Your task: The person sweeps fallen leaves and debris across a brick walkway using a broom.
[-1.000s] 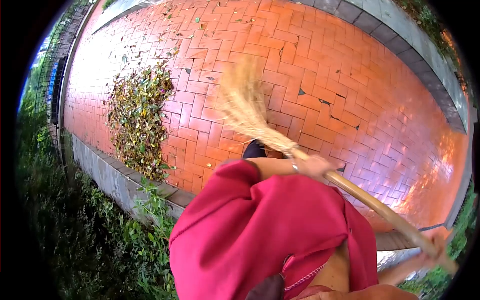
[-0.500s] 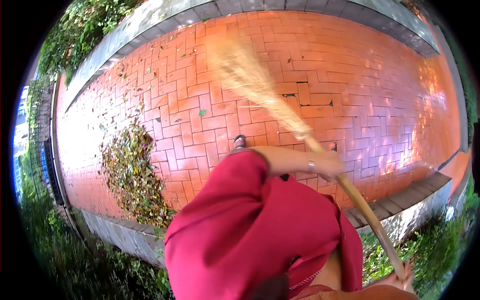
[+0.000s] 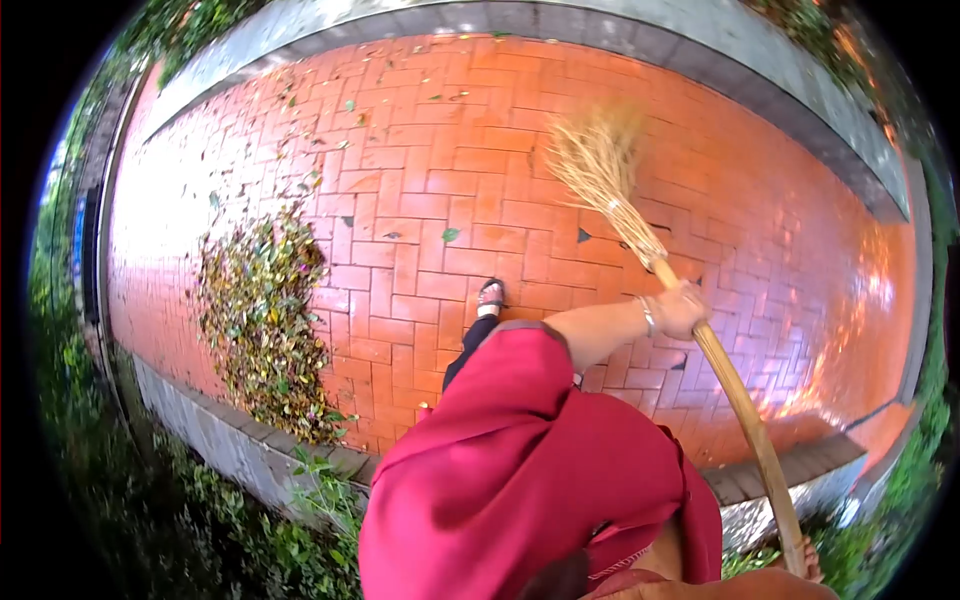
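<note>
My left hand point(image 3: 682, 308), with a bangle at the wrist, is wrapped round the upper part of a broom's wooden handle point(image 3: 745, 400), just behind the bristles. At the lower right, my right hand point(image 3: 812, 562) grips the handle's far end and is partly hidden by it. The straw bristles point(image 3: 605, 165) fan out over the orange brick paving point(image 3: 430, 185), their tips blurred. To the left, away from the broom, lies a heap of dry leaves point(image 3: 265, 320).
A low stone kerb point(image 3: 500, 20) curves along the top, and another low wall point(image 3: 220, 425) runs along the bottom left. Plants point(image 3: 200, 520) grow beyond it. Scattered leaves and a green leaf point(image 3: 451, 235) lie on the bricks. My sandalled foot point(image 3: 491, 293) stands mid-frame.
The broom's bristles have moved right across the paving, and my left hand has shifted slightly right and up. The view has shifted a little. Both hands still hold the handle.
</note>
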A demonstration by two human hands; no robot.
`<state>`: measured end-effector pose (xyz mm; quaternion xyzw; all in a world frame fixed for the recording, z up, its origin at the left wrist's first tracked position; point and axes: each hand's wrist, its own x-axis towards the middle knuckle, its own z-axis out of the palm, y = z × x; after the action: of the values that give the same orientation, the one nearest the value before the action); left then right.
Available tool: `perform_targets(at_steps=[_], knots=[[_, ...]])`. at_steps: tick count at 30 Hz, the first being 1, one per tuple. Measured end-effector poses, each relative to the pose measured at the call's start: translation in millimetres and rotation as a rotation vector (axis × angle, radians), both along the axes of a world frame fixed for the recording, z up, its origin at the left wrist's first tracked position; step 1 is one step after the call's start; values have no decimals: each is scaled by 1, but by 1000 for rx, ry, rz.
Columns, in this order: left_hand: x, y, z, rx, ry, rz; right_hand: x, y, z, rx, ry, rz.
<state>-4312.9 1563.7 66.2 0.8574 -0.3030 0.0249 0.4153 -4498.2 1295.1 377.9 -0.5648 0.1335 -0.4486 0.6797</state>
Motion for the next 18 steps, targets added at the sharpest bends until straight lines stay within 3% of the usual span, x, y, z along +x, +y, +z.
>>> perform_targets(at_steps=[2, 3, 4, 5, 6, 7, 9, 10, 13, 14, 16, 18], knots=[[2, 89, -2, 181, 17, 154, 38, -14, -25, 455, 119, 828], [-5, 141, 0, 115, 80, 237, 68, 47, -32, 263, 313, 395], [-17, 189, -17, 70, 54, 358, 97, 106, -46, 266, 364, 497], [-33, 237, -17, 199, 191, 437, 123, 101, -86, 221, 317, 774], [-54, 286, -26, 261, 297, 507, 137, 184, -87, 298, 482, 638], [-77, 331, -33, 396, 405, 555, 150, 217, -117, 223, 493, 812], [-116, 406, -32, 594, 640, 577, 166, 280, -156, 392, 508, 1080], [-135, 432, -29, 580, 632, 609, 170, 290, -165, 393, 489, 1087], [-156, 445, 0, 665, 565, 543, 178, 303, -169, 586, 488, 1135], [-149, 437, 7, 700, 544, 514, 185, 285, -163, 614, 520, 1013], [-117, 411, 34, 545, 369, 454, 191, 241, -143, 562, 486, 864], [-76, 376, 22, 295, -2, 398, 187, 200, -92, 441, 376, 740]])
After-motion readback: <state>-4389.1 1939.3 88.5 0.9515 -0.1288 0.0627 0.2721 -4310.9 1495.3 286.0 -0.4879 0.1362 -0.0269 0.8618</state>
